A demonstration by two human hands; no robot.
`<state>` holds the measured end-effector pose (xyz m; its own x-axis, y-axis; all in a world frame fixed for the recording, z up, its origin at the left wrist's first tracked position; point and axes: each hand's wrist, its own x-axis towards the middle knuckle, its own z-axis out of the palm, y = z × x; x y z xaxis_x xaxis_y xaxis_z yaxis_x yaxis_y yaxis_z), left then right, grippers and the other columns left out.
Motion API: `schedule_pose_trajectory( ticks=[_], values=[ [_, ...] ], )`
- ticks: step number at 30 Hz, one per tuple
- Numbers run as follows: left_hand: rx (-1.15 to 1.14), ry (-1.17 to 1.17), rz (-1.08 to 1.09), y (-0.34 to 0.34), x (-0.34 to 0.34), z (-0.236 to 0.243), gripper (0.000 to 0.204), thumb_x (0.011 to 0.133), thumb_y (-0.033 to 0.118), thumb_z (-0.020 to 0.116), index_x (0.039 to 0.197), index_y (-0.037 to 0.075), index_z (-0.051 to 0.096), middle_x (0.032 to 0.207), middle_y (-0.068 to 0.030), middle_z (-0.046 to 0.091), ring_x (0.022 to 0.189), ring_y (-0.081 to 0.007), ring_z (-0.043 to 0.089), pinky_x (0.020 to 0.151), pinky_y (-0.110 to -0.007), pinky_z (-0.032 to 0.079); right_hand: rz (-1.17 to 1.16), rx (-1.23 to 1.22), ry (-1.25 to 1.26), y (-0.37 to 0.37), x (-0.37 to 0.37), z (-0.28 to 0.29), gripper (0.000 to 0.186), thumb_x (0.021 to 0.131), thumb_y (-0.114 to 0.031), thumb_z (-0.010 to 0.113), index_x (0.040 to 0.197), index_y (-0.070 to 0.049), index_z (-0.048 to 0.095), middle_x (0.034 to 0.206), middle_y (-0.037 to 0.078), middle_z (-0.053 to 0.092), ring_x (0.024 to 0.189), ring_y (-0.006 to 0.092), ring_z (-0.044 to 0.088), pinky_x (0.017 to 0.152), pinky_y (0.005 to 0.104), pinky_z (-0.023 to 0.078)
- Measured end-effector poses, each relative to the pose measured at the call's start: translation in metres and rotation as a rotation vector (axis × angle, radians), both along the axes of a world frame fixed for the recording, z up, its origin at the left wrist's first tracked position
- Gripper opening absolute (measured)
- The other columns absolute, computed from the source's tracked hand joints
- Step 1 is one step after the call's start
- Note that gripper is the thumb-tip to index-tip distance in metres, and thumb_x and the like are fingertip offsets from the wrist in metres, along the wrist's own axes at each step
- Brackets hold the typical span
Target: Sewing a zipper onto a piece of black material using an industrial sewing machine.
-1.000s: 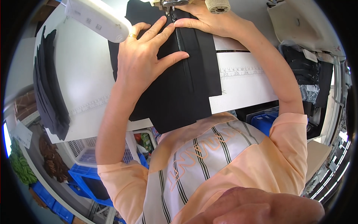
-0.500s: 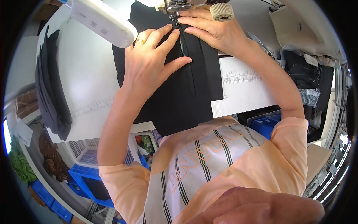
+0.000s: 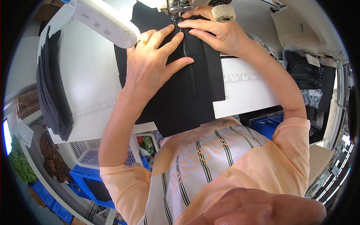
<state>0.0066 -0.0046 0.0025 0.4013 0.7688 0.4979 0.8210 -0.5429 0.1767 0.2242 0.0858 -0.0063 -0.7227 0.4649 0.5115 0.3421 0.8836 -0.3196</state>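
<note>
A black fabric piece (image 3: 176, 108) lies flat beneath the sewing machine's needle area (image 3: 175, 15). Along its middle runs a zipper (image 3: 185, 48) with metal-looking teeth. My left hand (image 3: 148, 65), with a gold ring, presses on the fabric left of the zipper, fingers spread and the thumb reaching across the zipper line. On the other side my right hand (image 3: 221, 34) rests with fingers stretched out, the tips on the fabric beside the zipper and close to the presser foot. Part of the right hand is behind the machine's cream knob (image 3: 224, 13).
A white lamp-like device (image 3: 105, 24) juts in at upper left. Dark fabric pieces (image 3: 54, 86) are stacked on the table's left side. Ruler markings (image 3: 243, 78) run along the white table. Below stand a white basket (image 3: 88, 150) and blue crates (image 3: 93, 187). Packaged black items (image 3: 303, 71) lie at right.
Both hands stay on the fabric almost in place. My right fingers have shifted slightly, with the upper finger more bent. The fabric has barely moved.
</note>
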Motion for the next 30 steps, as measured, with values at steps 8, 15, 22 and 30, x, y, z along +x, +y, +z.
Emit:
schedule_pose_trajectory(
  ticks=[8, 15, 22, 30],
  values=[
    [0.023, 0.011, 0.014, -0.001, 0.001, -0.001, 0.051, 0.072, 0.048, 0.077, 0.11, 0.014, 0.072, 0.119, -0.0021, 0.066, 0.104, -0.021, 0.061, 0.077, -0.036, 0.044, -0.015, 0.34, -0.144, 0.003, -0.008, 0.013, 0.028, 0.083, -0.013, 0.067, 0.11, -0.007, 0.068, 0.102, 0.012, 0.068, 0.088, 0.0287, 0.062, 0.08, 0.0432, 0.048],
    [0.001, 0.029, 0.058, -0.003, 0.003, -0.003, 0.051, 0.072, 0.05, 0.077, 0.109, 0.016, 0.073, 0.121, -0.0005, 0.067, 0.104, -0.0199, 0.061, 0.075, -0.037, 0.043, -0.122, -0.036, 0.099, -0.001, 0.002, -0.006, 0.024, 0.081, -0.02, 0.073, 0.099, -0.004, 0.072, 0.098, 0.01, 0.071, 0.088, 0.0259, 0.066, 0.079, 0.0359, 0.053],
    [-0.013, 0.029, 0.058, -0.003, 0.002, -0.002, 0.052, 0.071, 0.05, 0.077, 0.11, 0.016, 0.073, 0.12, -0.0012, 0.068, 0.101, -0.0218, 0.062, 0.072, -0.036, 0.043, -0.106, 0.143, -0.075, -0.017, 0.006, 0.0, 0.028, 0.085, -0.031, 0.071, 0.106, -0.012, 0.072, 0.11, -0.002, 0.071, 0.101, 0.0171, 0.064, 0.086, 0.032, 0.051],
    [-0.027, 0.013, 0.048, -0.001, 0.002, -0.001, 0.051, 0.072, 0.049, 0.077, 0.111, 0.017, 0.073, 0.121, -0.0016, 0.068, 0.102, -0.0231, 0.061, 0.072, -0.038, 0.045, -0.13, 0.142, -0.09, -0.019, 0.005, 0.002, 0.031, 0.085, -0.031, 0.072, 0.109, -0.012, 0.071, 0.11, -0.001, 0.071, 0.101, 0.0172, 0.064, 0.084, 0.0314, 0.052]
  ],
)
